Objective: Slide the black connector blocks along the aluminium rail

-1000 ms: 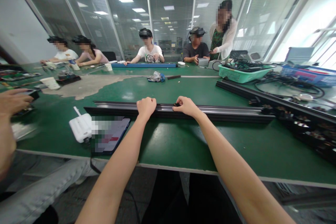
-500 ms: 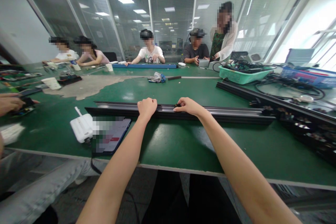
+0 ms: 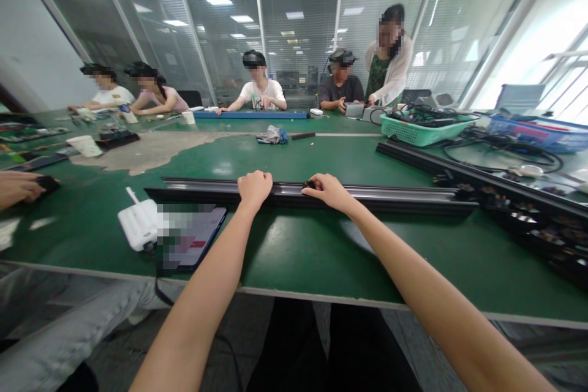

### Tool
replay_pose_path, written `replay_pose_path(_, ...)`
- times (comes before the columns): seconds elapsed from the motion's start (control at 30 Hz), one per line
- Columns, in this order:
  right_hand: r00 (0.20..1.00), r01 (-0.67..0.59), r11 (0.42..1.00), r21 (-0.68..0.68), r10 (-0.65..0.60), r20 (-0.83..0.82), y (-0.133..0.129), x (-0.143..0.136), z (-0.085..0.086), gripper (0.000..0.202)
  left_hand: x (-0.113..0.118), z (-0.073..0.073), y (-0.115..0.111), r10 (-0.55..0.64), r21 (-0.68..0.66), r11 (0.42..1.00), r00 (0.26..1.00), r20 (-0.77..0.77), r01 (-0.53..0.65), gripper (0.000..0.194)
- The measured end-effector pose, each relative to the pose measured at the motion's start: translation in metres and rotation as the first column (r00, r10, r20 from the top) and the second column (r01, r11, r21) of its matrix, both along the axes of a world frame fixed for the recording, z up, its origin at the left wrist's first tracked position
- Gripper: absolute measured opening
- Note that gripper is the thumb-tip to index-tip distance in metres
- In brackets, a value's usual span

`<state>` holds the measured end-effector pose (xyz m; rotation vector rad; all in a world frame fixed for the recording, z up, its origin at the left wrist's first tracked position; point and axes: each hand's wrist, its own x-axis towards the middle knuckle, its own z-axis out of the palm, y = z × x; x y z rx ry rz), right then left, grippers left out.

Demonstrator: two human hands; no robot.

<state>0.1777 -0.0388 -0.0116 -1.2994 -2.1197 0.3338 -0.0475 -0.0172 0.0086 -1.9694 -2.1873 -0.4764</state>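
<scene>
A long black metal rail (image 3: 395,197) with a shiny channel lies crosswise on the green table. My left hand (image 3: 255,187) is closed over it left of the middle, its fingers curled round the far side. To the right, my right hand (image 3: 328,191) pinches a small dark part (image 3: 309,184) between thumb and fingers, right at the channel. The part is mostly covered, so its kind is unclear. Left of my forearm lie a phone (image 3: 202,239) and a white plastic device (image 3: 138,225) with a stubby antenna.
On the right, another black rail (image 3: 413,162) and a pile of dark parts (image 3: 528,217) lie near a green basket (image 3: 422,130) of cables and a blue basket (image 3: 542,133). Crumpled gloves (image 3: 272,135) lie beyond my rail. A neighbour's hand (image 3: 21,187) works at far left.
My hands keep the same hold on the rail and the small part. The whole view has shifted slightly. The neighbour's hands at the left have moved a little with the dark object.
</scene>
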Motion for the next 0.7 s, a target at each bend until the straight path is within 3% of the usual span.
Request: replay_pose_path(0.7,0.994,0.071,0.996,0.05,-0.074,0.075,-0.0061,0.0043,0.0064,0.023,0.0048,0.0025,0.0003,0.006,-0.02,1.0,1.0,-0.019,-0.006,0.051)
